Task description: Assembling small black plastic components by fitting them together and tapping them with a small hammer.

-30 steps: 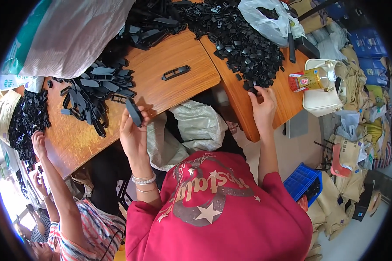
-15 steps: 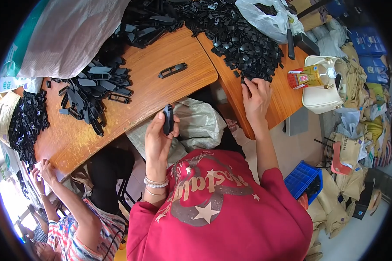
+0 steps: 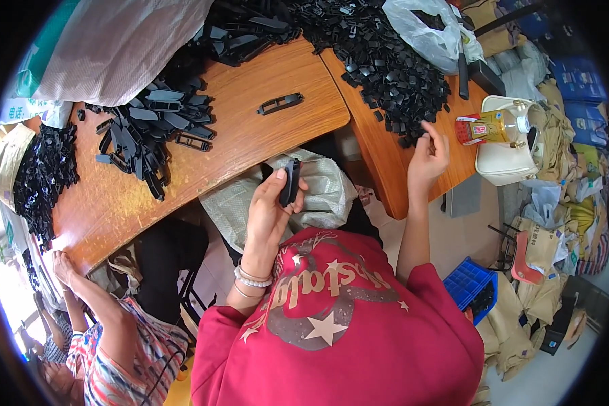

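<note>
My left hand (image 3: 272, 203) is closed around a long black plastic part (image 3: 290, 183), held upright above the pale woven sack (image 3: 328, 196) at my lap. Just off the near edge of a heap of small black plastic pieces (image 3: 392, 88) is my right hand (image 3: 430, 162). Its thumb and fingertips are drawn together; whatever lies between them is too small to make out. A single black oblong frame (image 3: 280, 103) lies on the wooden table (image 3: 250, 135) beyond my left hand. Farther left is a pile of long black parts (image 3: 149, 128).
A co-worker's hands (image 3: 62, 267) are at the table's left edge, near another dark heap (image 3: 47, 176). On the right stand a drink bottle (image 3: 497, 128) and a white bag (image 3: 504, 166). A blue crate (image 3: 470, 284) sits on the floor. A gap separates the two tabletops' near edges.
My right hand has drawn back from the heap, toward me and to the right, its fingertips together. My left hand still holds the long black part; the whole view has shifted slightly.
</note>
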`<action>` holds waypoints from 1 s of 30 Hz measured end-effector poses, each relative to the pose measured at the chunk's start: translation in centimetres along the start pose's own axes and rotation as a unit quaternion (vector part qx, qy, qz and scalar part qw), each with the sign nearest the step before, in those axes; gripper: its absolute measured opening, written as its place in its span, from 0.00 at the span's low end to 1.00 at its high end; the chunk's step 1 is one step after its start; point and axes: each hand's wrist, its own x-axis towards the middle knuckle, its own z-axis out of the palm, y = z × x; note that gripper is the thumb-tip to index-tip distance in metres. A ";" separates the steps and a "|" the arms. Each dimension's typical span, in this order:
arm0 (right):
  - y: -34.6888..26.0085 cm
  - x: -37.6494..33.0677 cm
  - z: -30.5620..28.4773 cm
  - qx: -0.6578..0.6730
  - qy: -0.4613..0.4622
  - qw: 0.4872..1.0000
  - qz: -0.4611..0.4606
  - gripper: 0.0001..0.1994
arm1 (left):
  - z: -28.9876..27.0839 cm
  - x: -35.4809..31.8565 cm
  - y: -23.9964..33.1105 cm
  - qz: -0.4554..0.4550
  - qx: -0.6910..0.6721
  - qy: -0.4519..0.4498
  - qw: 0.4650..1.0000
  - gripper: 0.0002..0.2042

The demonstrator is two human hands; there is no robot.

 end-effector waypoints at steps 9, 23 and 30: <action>-4.2 -0.3 -0.7 0.342 -0.058 0.915 0.207 0.13 | 0.6 0.1 0.0 -0.011 -0.007 0.002 1.000 0.18; -14.0 -4.5 2.9 0.272 -0.245 0.927 -0.082 0.09 | 0.7 -1.3 -0.2 0.041 -0.015 0.003 0.999 0.18; -13.9 -5.5 3.8 0.200 -0.259 0.934 -0.147 0.13 | 0.7 -1.4 -0.3 0.058 0.007 -0.004 0.998 0.17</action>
